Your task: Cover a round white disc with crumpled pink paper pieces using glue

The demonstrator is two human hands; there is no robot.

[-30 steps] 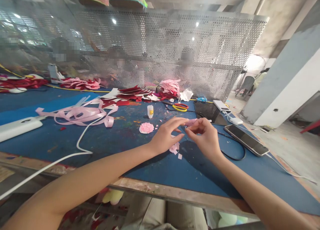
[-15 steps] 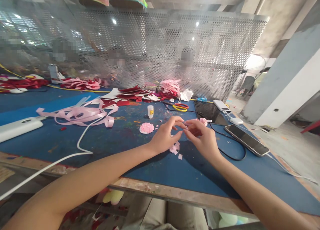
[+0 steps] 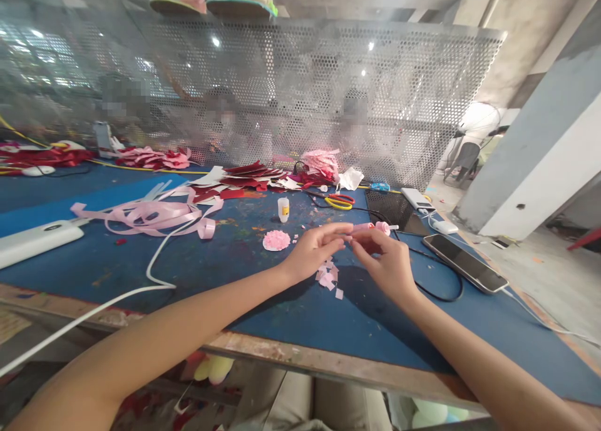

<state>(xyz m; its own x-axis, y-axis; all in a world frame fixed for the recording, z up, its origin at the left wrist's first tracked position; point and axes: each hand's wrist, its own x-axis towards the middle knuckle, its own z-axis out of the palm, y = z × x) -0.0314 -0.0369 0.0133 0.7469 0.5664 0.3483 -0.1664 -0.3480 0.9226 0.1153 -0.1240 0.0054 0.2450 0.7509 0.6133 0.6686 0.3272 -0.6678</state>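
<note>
My left hand point(image 3: 313, 251) and my right hand point(image 3: 387, 261) meet fingertip to fingertip above the blue table. Both are closed in a pinch, and whatever sits between the fingertips is too small to make out. Loose pale pink ribbon squares point(image 3: 325, 272) lie just below my left hand. To its left is a small white disc point(image 3: 268, 249) covered with pink pieces point(image 3: 277, 238). Behind the disc stands a small clear bottle point(image 3: 283, 211) with a yellow label. A pink tube with a white tip point(image 3: 382, 228) lies beyond my right hand, partly hidden by it.
Yellow-and-red-handled scissors point(image 3: 340, 202) lie farther back. Phone point(image 3: 464, 262), power bank point(image 3: 416, 199) and black cable are on the right. Pink ribbon point(image 3: 150, 215) and a white cable point(image 3: 157, 286) spread leftward. Red and white sheets point(image 3: 248, 177) pile before a perforated metal screen point(image 3: 300, 74).
My left fingers have straightened and drawn closer together, and my right fingers have shifted slightly. More of the loose pink squares shows beneath my hands. The other things on the table stay put.
</note>
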